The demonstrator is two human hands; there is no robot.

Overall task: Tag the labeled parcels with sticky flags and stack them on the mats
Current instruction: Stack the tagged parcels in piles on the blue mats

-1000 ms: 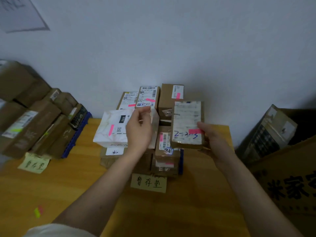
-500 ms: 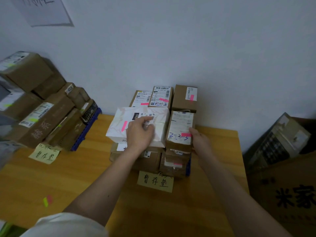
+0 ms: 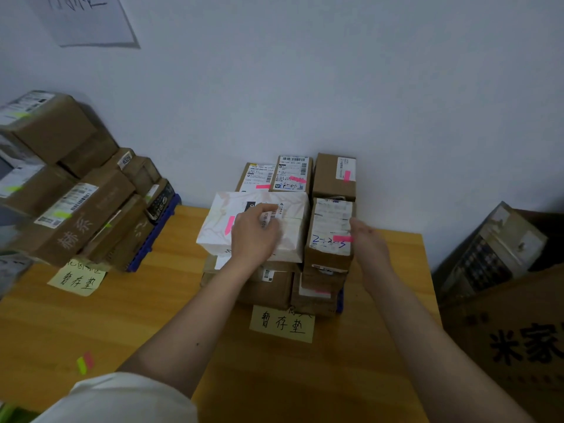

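Both our hands reach to the middle stack of parcels on the wooden table (image 3: 91,325). Our left hand (image 3: 254,236) rests on top of the white, marbled paper-wrapped parcel (image 3: 219,221), fingers bent over its black-and-white label, thumb up along the label's far edge; whether it grips or only presses we cannot tell. Our right hand (image 3: 367,242) lies against the right side of the brown cardboard parcel with a white label and blue handwriting (image 3: 329,230), fingers relaxed and nearly straight, touching it beside its pink sticky flag (image 3: 342,238). That parcel sits just right of the white one, the two touching, both on top of lower brown boxes.

Nearest us on the left, a small pad of green and pink sticky flags (image 3: 85,362) lies on the table. In front of the stack, a yellow paper note (image 3: 282,323) is handwritten 暂存垫; a second yellow note (image 3: 77,278) with the same words lies at the left, before the left stack of brown cartons (image 3: 79,203) with green flags on a blue mat (image 3: 154,232).

At the right, a large brown carton (image 3: 515,340) shows black print 米家.

Farther back, three brown parcels with barcode labels and pink flags (image 3: 294,175) stand against the white wall (image 3: 335,71), where a white paper sheet (image 3: 88,19) hangs at the upper left.
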